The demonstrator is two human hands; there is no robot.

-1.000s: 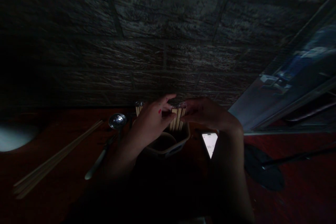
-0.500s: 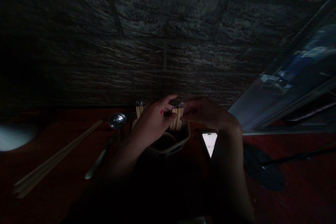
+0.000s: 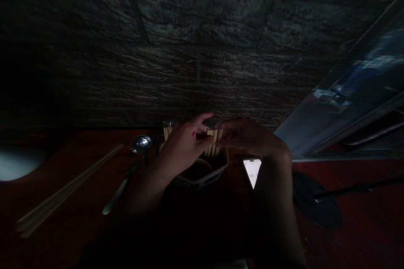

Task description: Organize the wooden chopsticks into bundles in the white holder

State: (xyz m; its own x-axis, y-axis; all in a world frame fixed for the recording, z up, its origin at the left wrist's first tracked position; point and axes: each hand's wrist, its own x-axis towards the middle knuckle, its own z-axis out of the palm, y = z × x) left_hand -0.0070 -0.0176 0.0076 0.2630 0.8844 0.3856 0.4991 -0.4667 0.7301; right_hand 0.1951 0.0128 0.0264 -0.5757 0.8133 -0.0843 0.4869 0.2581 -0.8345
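The scene is very dark. A bundle of pale wooden chopsticks stands upright in a dark holder against the wall. My left hand reaches in from the left, its fingers pinched round the top of the bundle with the index finger raised. My right hand comes from the right, its fingertips closed on the same chopstick tops. The two hands almost meet over the holder.
A lit phone lies just right of the holder. A metal ladle and long loose chopsticks lie on the red table at the left. A dark round base with a rod sits on the right. A stone-patterned wall rises behind.
Both hands stay at the chopstick tops; the fingers shift only slightly. Nothing else has moved.
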